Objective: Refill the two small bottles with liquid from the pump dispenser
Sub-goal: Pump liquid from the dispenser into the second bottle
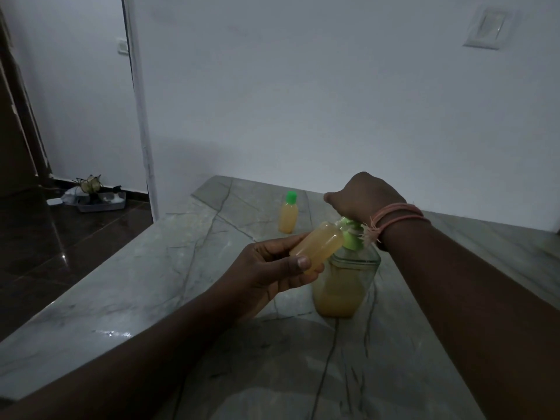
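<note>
My left hand (269, 268) grips a small uncapped bottle (315, 247) of yellow liquid, tilted with its mouth at the green pump head (353, 236). The clear pump dispenser (345, 286) stands on the marble counter (151, 292), roughly half full of yellow liquid. My right hand (360, 197), with a pink thread band at the wrist, presses down on top of the pump; its fingers are hidden behind the hand. A second small bottle (288, 215), closed with a green cap, stands upright farther back on the counter.
A white wall rises just behind the counter. The counter's left edge drops to a dark tiled floor, where a tray (101, 203) with small items lies near a doorway. A switch plate (488, 27) is on the wall at upper right.
</note>
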### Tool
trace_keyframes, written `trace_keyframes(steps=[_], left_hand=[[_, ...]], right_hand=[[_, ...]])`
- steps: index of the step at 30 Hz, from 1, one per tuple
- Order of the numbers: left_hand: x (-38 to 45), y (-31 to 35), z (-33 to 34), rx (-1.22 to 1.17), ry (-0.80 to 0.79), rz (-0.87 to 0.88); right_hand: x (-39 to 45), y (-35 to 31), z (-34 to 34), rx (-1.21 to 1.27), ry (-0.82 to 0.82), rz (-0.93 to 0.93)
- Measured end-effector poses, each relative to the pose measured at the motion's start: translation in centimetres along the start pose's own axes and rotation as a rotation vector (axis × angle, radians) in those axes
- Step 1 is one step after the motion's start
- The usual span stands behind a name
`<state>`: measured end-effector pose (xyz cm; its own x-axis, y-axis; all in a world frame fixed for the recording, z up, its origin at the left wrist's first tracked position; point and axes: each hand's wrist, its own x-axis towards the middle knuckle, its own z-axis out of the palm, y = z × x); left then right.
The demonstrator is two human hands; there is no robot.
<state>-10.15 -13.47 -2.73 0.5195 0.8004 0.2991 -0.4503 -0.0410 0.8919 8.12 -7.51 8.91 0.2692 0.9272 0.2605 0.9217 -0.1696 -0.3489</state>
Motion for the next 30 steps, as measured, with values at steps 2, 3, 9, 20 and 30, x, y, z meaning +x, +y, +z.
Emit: trace_keyframes(steps=[2,3,9,20,30], left_hand=[[0.1,-0.1,-0.2,-0.002,-0.002,0.005],[0.2,-0.2,-0.3,-0.003,-0.009,0.007],[0.1,-0.2,-0.3,-0.023,-0.013,-0.001],[0.2,-0.2,-0.2,-0.019,-0.004,-0.008],[0.2,-0.1,-0.7,-0.144,-0.066,-0.058]], right_hand=[[0.2,0.2,0.2,0.032,0.015,0.003],[0.3,0.4,0.4,0.054,0.018,0.016],[0.1,0.4,0.7,0.012,0.056,0.039],[0.2,0.4,0.9,-0.013,0.057,0.047],[-0.4,0.9,-0.4,0.481,-0.039,0.078]])
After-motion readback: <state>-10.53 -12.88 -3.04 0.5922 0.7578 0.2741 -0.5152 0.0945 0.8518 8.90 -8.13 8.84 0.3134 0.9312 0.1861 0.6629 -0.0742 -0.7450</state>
